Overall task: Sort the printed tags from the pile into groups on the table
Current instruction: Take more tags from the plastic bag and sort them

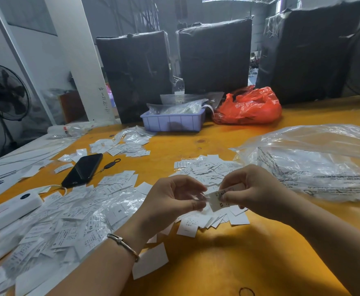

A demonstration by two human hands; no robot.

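Note:
A big pile of white printed tags (74,216), mixed with clear wrappers, covers the table's near left. Above the table's middle my right hand (251,189) pinches a white tag marked XS (217,201). My left hand (172,199) pinches the clear wrapper (203,196) at that tag's left end, thumb and fingers curled. Under and behind my hands lies a group of tags (206,169). Another group (125,144) lies farther back, left of centre. A single larger tag (150,260) lies near my left wrist.
A black phone (83,169) and a white power bank (8,212) lie at the left. A purple tray (172,120) and a red bag (249,107) stand at the back before black wrapped bundles (215,56). A large clear plastic bag (315,163) fills the right. The orange tabletop (217,263) shows near me.

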